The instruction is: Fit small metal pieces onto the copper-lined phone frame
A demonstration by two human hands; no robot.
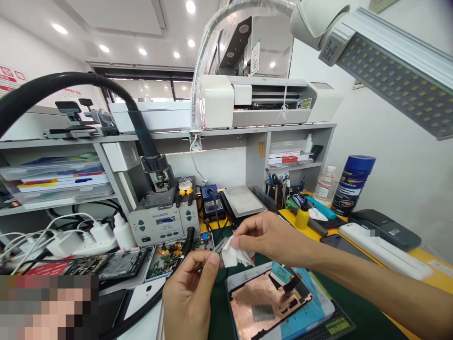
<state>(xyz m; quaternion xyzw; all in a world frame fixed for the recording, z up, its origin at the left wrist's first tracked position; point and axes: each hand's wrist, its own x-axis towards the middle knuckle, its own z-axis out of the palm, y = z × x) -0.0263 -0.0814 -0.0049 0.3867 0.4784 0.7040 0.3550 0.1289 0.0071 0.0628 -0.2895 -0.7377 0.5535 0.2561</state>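
Left hand (191, 290) pinches a thin metal strip (220, 246), long axis slanting away toward the right hand (260, 232); right hand pinches white tissue (238, 256) at strip's far end; copper-backed panel (247, 304) lies right of left hand.

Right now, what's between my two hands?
A crumpled white tissue and a slim grey metallic piece show between your left hand and right hand in the head view.

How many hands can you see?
2: the left hand, low in the middle, gripping a thin metal piece, and the right hand, further right, pinching a white tissue. The blurred patch at lower left could hide another.
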